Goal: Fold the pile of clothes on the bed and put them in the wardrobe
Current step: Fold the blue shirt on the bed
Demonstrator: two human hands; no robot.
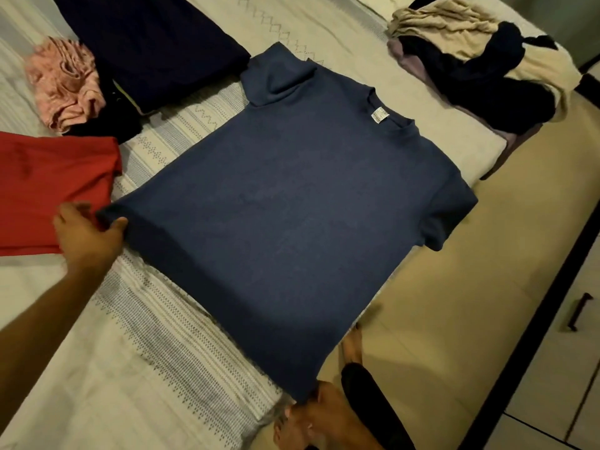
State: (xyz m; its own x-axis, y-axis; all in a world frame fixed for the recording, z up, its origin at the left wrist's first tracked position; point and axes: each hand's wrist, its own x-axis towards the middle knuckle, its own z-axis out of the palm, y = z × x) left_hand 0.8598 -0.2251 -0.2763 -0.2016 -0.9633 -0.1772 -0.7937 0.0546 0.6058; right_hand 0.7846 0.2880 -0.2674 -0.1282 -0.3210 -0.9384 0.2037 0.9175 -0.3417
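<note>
Blue T-shirt spread flat on the bed, a hand at each hem corner.

The left hand pinches the shirt's far hem corner, thumb on top; the red garment lies just beyond it. The right hand grips the near hem corner at the bed's edge. Across the shirt from both hands sits the unfolded pile; beyond the left hand, folded dark cloth.
</note>
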